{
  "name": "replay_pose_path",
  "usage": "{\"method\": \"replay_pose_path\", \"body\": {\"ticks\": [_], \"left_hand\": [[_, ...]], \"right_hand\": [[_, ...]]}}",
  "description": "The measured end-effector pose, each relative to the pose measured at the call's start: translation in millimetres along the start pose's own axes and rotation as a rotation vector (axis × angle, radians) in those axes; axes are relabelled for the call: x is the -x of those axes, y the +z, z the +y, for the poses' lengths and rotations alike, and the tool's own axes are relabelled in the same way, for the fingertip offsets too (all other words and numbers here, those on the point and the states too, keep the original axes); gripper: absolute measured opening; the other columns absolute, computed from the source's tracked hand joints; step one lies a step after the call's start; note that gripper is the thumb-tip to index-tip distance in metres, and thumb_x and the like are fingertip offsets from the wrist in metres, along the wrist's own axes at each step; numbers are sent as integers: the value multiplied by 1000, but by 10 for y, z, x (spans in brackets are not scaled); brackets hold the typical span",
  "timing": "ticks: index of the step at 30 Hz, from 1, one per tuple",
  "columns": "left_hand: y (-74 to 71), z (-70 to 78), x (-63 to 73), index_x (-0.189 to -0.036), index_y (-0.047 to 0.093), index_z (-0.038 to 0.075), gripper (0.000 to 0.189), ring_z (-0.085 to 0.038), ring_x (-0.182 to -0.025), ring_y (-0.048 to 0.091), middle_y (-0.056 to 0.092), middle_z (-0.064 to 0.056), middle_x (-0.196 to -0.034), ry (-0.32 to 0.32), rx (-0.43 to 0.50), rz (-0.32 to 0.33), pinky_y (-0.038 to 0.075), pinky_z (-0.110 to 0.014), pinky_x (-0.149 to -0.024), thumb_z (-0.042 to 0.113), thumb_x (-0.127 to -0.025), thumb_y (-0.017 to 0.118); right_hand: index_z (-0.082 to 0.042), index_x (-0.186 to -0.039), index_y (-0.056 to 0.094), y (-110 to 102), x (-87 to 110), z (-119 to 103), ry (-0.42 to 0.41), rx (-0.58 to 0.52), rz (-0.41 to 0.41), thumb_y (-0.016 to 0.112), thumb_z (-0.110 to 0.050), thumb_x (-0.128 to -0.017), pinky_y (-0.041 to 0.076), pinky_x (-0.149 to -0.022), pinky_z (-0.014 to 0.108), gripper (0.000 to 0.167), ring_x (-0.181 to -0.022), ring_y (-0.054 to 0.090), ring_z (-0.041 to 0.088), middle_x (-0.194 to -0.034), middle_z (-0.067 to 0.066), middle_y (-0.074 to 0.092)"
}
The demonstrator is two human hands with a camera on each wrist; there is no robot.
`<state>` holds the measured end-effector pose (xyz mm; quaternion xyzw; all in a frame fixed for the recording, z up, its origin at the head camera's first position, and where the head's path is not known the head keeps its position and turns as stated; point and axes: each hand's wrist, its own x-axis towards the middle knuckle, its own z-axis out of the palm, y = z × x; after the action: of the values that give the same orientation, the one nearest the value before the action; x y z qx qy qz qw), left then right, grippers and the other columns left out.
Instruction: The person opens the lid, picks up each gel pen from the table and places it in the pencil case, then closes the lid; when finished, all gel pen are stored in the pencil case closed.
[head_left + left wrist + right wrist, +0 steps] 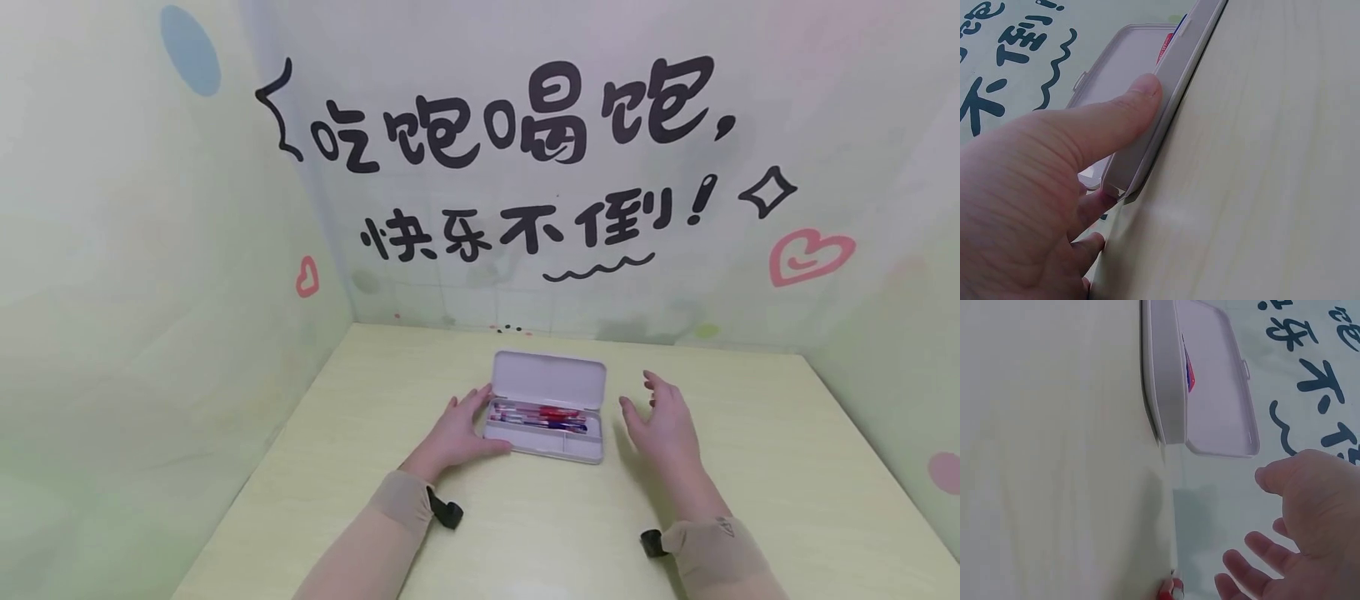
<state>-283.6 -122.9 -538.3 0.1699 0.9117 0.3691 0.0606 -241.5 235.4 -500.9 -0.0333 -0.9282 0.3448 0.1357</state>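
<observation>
Pale lilac pencil case, gripped at its left end by the left hand: thumb on the near wall, fingers round the left end. Right hand: released, fingers apart and slightly bent, off the case, to its right.

Case position: on the table, between the 2 hands. Lid: raised at the far side. Contents: pens, red and blue, lying lengthwise in the far compartment; exact count unclear. Near part: 1 divider, towards the right.

Sleeves: 2, beige, each with 1 black wrist piece. Table: pale yellow. Far wall: pale, with 2 lines of black characters and, at right, 1 pink heart. Left wall: 1 blue spot.
</observation>
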Motion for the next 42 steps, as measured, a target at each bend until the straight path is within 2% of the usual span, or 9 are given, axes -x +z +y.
{"method": "replay_pose_path", "body": {"ticks": [4, 17, 22, 32, 42], "left_hand": [[-14, -7, 0, -175, 31, 19, 121, -37, -172, 25, 44, -5, -177, 2, -5, -2, 5, -57, -144, 56, -80, 96], [-20, -15, 22, -175, 31, 19, 121, -38, -172, 24, 42, -6, -178, -14, -9, -1, 6, -58, -144, 56, -80, 95], [-4, -18, 26, -176, 30, 20, 121, -38, -172, 23, 41, -6, -179, -22, -2, -5, 7, -59, -144, 56, -80, 95], [-18, 1, 25, -175, 30, 20, 121, -39, -172, 22, 40, -8, -179, -23, 5, -5, 7, -61, -144, 55, -80, 96], [-10, -1, 8, -175, 32, 20, 120, -37, -172, 24, 42, -5, -178, -3, 4, -2, 4, -57, -145, 55, -80, 96]], "right_hand": [[5, -169, 31, -82, 47, 101, 46, 8, -17, 64, -32, -109, 46, -118, 75, 78, -142, 50, 58, -160, 35, 48], [13, -169, 14, -207, 65, 323, 206, 75, -153, 56, -34, -109, 44, -120, 76, 87, -146, 44, 65, -159, 43, 44], [18, -165, 22, -257, 85, 397, 229, 117, -161, 56, -33, -108, 51, -112, 74, 83, -137, 51, 66, -153, 44, 51], [20, -153, 43, -310, 126, 452, 193, 178, -186, 56, -29, -103, 56, -100, 70, 71, -122, 60, 63, -140, 44, 58], [18, -150, 50, -328, 137, 453, 199, 187, -189, 58, -27, -101, 58, -93, 65, 67, -114, 64, 58, -136, 42, 62]]}}
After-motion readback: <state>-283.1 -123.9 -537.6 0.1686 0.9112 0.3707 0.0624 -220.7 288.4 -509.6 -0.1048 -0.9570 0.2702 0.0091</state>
